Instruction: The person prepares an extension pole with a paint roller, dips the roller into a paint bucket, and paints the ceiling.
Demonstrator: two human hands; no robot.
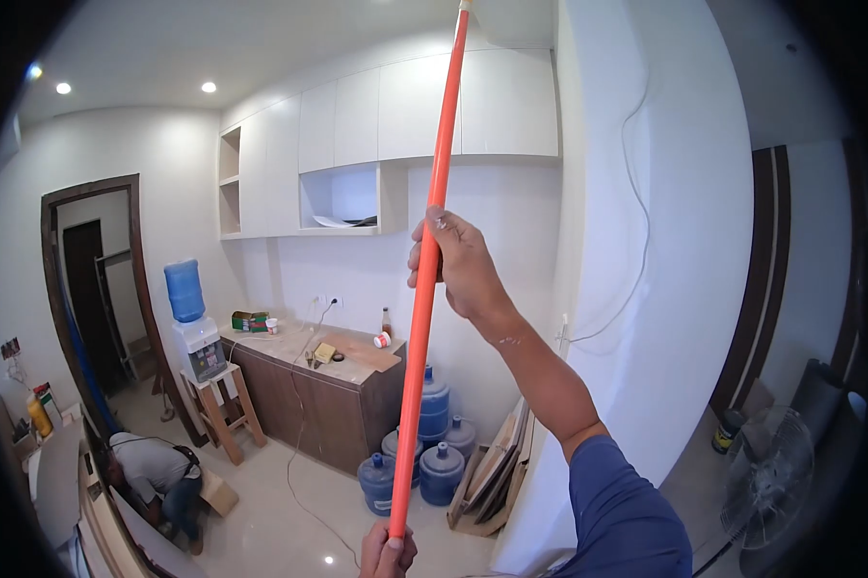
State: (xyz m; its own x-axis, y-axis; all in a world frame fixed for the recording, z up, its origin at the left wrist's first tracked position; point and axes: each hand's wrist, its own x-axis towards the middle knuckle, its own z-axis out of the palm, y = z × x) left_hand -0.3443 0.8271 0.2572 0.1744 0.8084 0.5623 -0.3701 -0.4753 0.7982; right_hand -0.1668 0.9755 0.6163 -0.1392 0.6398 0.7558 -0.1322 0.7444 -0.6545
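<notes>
A long orange pole (422, 385) rises from the bottom middle toward the ceiling, leaning slightly right; its top end is cut off by the frame edge. My right hand (458, 260) grips it near the middle of the view, the arm in a blue sleeve reaching up from the lower right. Lower down, my left hand (389, 554) is wrapped round the pole close to its bottom end. White wall cabinets (357, 116) stand behind the pole.
Blue water jugs (441, 472) and leaning boards (497, 472) stand on the floor. A wooden counter (309, 405) holds small items, beside a water dispenser (200, 347). One person (159, 472) crouches at lower left. A fan (767, 477) stands right of the white wall (665, 241).
</notes>
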